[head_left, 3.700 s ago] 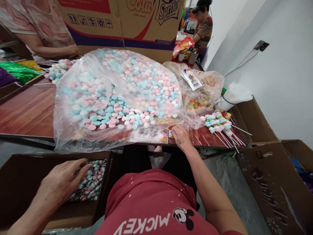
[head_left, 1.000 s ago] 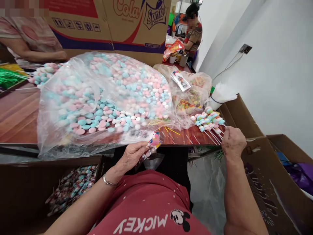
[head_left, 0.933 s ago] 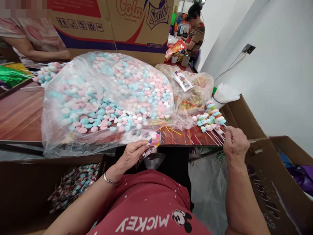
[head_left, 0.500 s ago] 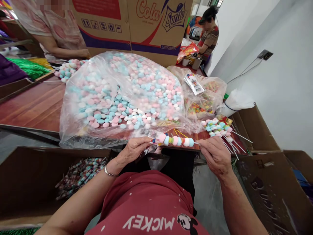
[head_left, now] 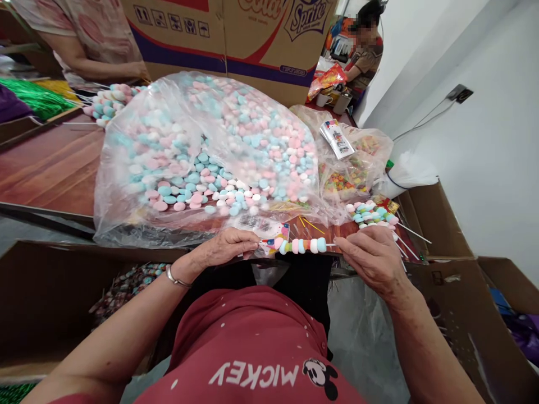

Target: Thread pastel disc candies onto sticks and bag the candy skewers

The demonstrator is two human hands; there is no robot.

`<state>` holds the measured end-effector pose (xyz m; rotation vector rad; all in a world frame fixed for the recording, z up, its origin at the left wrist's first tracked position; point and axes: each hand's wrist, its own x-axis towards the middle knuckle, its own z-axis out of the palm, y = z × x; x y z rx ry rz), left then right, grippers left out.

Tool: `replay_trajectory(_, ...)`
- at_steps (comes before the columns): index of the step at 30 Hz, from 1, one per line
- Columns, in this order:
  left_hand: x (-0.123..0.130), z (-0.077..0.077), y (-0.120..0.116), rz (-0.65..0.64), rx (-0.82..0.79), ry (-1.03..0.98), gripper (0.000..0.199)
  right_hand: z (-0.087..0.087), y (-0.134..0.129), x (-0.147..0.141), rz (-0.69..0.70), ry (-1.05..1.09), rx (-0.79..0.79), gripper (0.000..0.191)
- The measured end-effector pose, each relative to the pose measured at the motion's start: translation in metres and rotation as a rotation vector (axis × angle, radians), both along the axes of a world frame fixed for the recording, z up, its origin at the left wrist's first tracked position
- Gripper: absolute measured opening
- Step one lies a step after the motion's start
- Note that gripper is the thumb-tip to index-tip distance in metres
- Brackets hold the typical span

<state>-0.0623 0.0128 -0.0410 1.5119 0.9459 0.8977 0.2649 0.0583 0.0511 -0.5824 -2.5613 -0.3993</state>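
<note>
A candy skewer (head_left: 301,246) of pink, blue, green and white sweets lies level between my hands at the table edge. My right hand (head_left: 370,255) pinches the bare end of its white stick. My left hand (head_left: 231,246) is closed on a printed plastic wrapper (head_left: 281,230) at the skewer's other end; the tip of the skewer overlaps the wrapper there. Whether the tip is inside the wrapper I cannot tell. Right of these, a pile of finished-looking skewers (head_left: 373,214) rests on the table, partly behind my right hand.
A large clear bag of pastel sweets (head_left: 210,185) covers the middle of the table (head_left: 46,168). Behind it stands a cardboard carton (head_left: 252,56). Bags of small colourful candies (head_left: 343,179) and a stack of printed wrappers (head_left: 337,139) lie right. An open box (head_left: 37,303) holds wrapped skewers.
The printed wrapper shows more fully beside my left hand. The skewer has shifted slightly left, and more bare stick shows at my right fingers. The view has moved a little.
</note>
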Motion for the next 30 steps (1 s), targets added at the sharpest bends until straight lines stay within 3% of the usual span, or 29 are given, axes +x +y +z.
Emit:
replay_trajectory(5, -0.002, 0.003, 0.003, -0.08, -0.017, 0.035, 0.034, 0.002, 0.004, -0.006, -0.037, -0.029, -0.135, 0.02)
replay_trajectory(10, -0.003, 0.003, 0.003, -0.147, -0.042, 0.059, 0.034, -0.003, 0.004, -0.011, -0.076, 0.013, -0.12, 0.022)
replay_trajectory(19, 0.001, -0.007, 0.002, -0.033, -0.141, 0.007, 0.034, -0.01, -0.001, -0.01, -0.074, 0.077, -0.177, 0.022)
replay_trajectory(26, -0.003, -0.013, 0.001, 0.105, -0.062, -0.053, 0.033, -0.014, -0.003, -0.008, -0.09, 0.068, -0.188, 0.026)
replay_trajectory(30, -0.003, -0.008, -0.001, -0.043, 0.087, -0.005, 0.033, -0.018, -0.006, -0.011, -0.106, 0.062, -0.172, 0.026)
